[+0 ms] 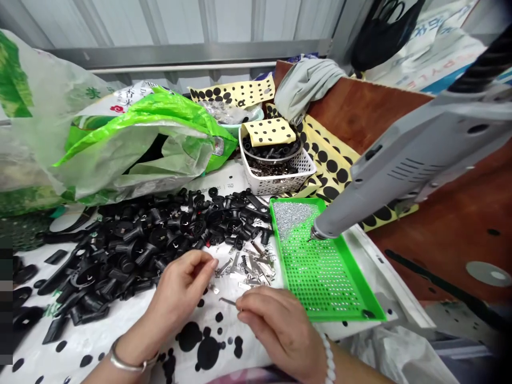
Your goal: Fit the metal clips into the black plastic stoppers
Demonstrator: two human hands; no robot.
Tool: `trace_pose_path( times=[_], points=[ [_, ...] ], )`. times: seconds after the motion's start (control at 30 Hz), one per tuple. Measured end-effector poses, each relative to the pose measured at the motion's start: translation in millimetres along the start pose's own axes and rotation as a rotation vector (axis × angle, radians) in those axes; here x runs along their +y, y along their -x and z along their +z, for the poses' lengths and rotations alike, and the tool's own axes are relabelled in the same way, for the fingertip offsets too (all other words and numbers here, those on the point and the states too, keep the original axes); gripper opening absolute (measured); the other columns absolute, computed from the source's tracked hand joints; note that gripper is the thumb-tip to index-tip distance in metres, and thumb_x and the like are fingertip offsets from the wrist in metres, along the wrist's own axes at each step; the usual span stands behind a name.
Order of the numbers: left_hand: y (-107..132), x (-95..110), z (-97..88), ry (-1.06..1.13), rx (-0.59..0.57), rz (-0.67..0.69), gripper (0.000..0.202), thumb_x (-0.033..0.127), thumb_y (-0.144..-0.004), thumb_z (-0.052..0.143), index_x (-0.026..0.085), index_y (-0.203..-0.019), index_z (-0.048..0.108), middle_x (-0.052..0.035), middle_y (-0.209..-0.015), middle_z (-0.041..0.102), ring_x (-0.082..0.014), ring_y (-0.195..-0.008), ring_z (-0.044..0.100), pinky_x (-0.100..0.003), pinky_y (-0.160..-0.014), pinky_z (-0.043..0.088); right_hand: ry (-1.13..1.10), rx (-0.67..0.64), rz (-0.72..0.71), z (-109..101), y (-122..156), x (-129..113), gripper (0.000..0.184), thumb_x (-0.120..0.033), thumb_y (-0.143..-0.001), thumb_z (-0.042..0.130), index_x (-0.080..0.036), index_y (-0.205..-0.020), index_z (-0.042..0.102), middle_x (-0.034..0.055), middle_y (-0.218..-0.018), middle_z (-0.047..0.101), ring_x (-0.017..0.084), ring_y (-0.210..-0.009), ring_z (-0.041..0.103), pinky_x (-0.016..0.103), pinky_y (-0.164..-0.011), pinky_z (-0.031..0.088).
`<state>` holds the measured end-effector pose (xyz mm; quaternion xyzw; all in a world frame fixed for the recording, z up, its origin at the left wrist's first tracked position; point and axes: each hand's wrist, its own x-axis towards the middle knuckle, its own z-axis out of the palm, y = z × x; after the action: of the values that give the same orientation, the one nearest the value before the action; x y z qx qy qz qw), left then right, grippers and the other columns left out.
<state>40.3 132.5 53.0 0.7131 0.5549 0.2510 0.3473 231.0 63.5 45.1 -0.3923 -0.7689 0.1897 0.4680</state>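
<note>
My left hand [182, 290] reaches with pinched fingertips into a small heap of silver metal clips [248, 266]; whether it grips one I cannot make out. My right hand [276, 325] is closed in a pinch on one thin metal clip [228, 301], held just above the white spotted table cover [132, 330]. A big pile of black plastic parts [160, 240] lies just beyond my left hand. To the right of the clips sits a green perforated tray [328, 272] with small screws heaped in its far corner.
A grey electric screwdriver [404, 165] hangs with its tip over the green tray. A white basket [276, 165] of black parts and yellow dotted sticker sheets [332, 160] stand behind. Green and clear plastic bags [132, 144] fill the left. A brown board [448, 224] lies at right.
</note>
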Motion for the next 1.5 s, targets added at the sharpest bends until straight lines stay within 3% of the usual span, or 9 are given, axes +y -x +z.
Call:
trace_pose_path(
  times=[0.17, 0.3, 0.43, 0.53, 0.6, 0.73, 0.83, 1.03, 1.5],
  points=[
    [-40.9, 4.2, -7.2, -0.480, 0.178, 0.361, 0.020, 0.029, -0.083, 0.052, 0.018, -0.093, 0.066, -0.0103, -0.094, 0.064, -0.0255, -0.088, 0.056, -0.037, -0.081, 0.039, -0.103, -0.125, 0.065, -3.4, 6.1, 2.4, 0.012, -0.016, -0.090, 0.047, -0.017, -0.098, 0.056, 0.0044, -0.082, 0.067, 0.014, -0.074, 0.063, 0.026, -0.066, 0.047],
    [-68.4, 0.6, -2.9, -0.625, 0.106, 0.419, 0.020, 0.028, -0.079, 0.057, 0.019, -0.092, 0.068, -0.0119, -0.095, 0.066, -0.0291, -0.089, 0.057, -0.043, -0.083, 0.039, -0.144, -0.139, 0.068, -4.2, 7.0, 6.5, 0.012, -0.018, -0.091, 0.046, -0.017, -0.095, 0.057, 0.0041, -0.079, 0.066, 0.013, -0.070, 0.061, 0.026, -0.062, 0.045],
    [-71.7, -1.9, -1.1, -0.620, 0.078, 0.427, 0.017, 0.030, -0.079, 0.058, 0.020, -0.086, 0.069, -0.0100, -0.090, 0.068, -0.0276, -0.086, 0.059, -0.042, -0.085, 0.039, -0.175, -0.131, 0.078, -6.6, 8.9, 9.9, 0.011, -0.020, -0.090, 0.048, -0.017, -0.093, 0.058, 0.0040, -0.079, 0.066, 0.014, -0.071, 0.061, 0.026, -0.064, 0.045],
    [-60.7, 1.5, -8.1, -0.382, 0.187, 0.305, 0.019, 0.033, -0.076, 0.063, 0.019, -0.088, 0.069, -0.0096, -0.095, 0.068, -0.0269, -0.093, 0.059, -0.041, -0.090, 0.039, -0.231, -0.054, 0.108, -7.6, 9.9, 11.1, 0.010, -0.017, -0.088, 0.050, -0.017, -0.093, 0.059, 0.0043, -0.078, 0.067, 0.015, -0.072, 0.061, 0.027, -0.065, 0.046],
    [-49.8, 6.1, -14.4, 0.031, 0.255, 0.085, 0.022, 0.035, -0.072, 0.068, 0.019, -0.088, 0.068, -0.0076, -0.093, 0.069, -0.0244, -0.090, 0.061, -0.038, -0.089, 0.044, -0.296, 0.015, 0.152, -7.6, 9.9, 11.1, 0.010, -0.016, -0.087, 0.052, -0.017, -0.092, 0.059, 0.0032, -0.074, 0.066, 0.014, -0.068, 0.061, 0.026, -0.062, 0.047],
    [-25.8, 15.5, -18.1, 0.967, 0.100, -0.358, 0.015, 0.030, -0.075, 0.066, 0.016, -0.078, 0.065, -0.0092, -0.091, 0.071, -0.0211, -0.083, 0.067, -0.034, -0.079, 0.054, -0.439, 0.118, 0.297, -6.0, 8.5, 9.2, 0.008, -0.017, -0.086, 0.054, -0.018, -0.090, 0.061, -0.0009, -0.062, 0.062, 0.011, -0.055, 0.059, 0.024, -0.054, 0.048],
    [-10.4, 19.2, -9.2, 1.313, -0.004, -0.543, 0.011, 0.018, -0.081, 0.057, 0.012, -0.074, 0.063, -0.0144, -0.097, 0.071, -0.0193, -0.083, 0.069, -0.029, -0.075, 0.056, -0.495, 0.160, 0.369, -4.1, 5.8, 6.3, 0.008, -0.018, -0.088, 0.053, -0.020, -0.092, 0.061, -0.0005, -0.066, 0.063, 0.011, -0.054, 0.061, 0.025, -0.054, 0.050],
    [9.2, 19.0, 11.7, 1.442, -0.067, -0.682, 0.018, 0.015, -0.088, 0.049, 0.008, -0.084, 0.065, -0.0147, -0.091, 0.072, -0.0175, -0.077, 0.070, -0.025, -0.070, 0.059, -0.365, 0.212, 0.310, 1.3, -2.3, 1.0, 0.011, -0.016, -0.085, 0.056, -0.020, -0.094, 0.061, -0.0001, -0.067, 0.062, 0.012, -0.057, 0.061, 0.025, -0.052, 0.051],
    [34.2, 1.0, 16.4, 1.399, -0.118, -0.383, 0.024, 0.024, -0.076, 0.069, 0.018, -0.099, 0.067, -0.0043, -0.096, 0.068, -0.0164, -0.089, 0.063, -0.030, -0.081, 0.054, -0.185, 0.163, 0.262, 20.7, -9.3, -3.0, 0.011, -0.016, -0.086, 0.055, -0.020, -0.093, 0.062, 0.0026, -0.079, 0.067, 0.012, -0.058, 0.062, 0.025, -0.053, 0.052]
  ],
)
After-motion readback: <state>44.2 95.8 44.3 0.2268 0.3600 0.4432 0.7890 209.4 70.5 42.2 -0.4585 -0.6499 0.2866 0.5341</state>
